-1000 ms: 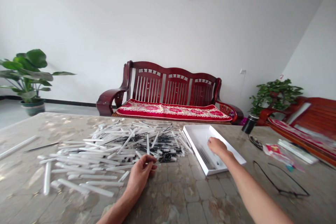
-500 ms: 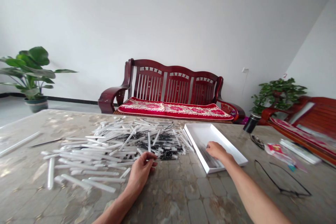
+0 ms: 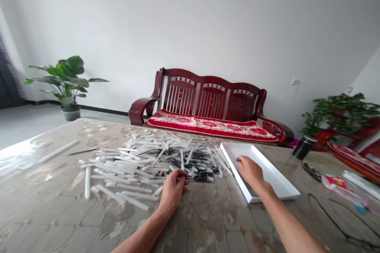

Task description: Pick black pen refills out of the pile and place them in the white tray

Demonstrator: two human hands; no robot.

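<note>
A wide heap of white tubes and thin black rods point(image 3: 154, 158) covers the middle of the marble-patterned table point(image 3: 204, 221). My left hand point(image 3: 174, 189) rests at the heap's near edge, fingers curled in a pinch on a thin piece I cannot make out. My right hand point(image 3: 251, 170) lies inside the near left part of a shallow white tray point(image 3: 279, 182), palm down over dark rods; its fingertips are hidden.
A black cup point(image 3: 302, 148), black cords point(image 3: 335, 213) and a red-white packet point(image 3: 337, 184) lie at the right. A loose white tube point(image 3: 57, 151) lies far left. Behind stand a red wooden bench point(image 3: 208, 106) and potted plants point(image 3: 68, 85).
The view has swung left, shifting everything rightward in the picture. My right hand has drawn back toward the tray's near left edge. My left hand keeps its pinch at the heap's edge.
</note>
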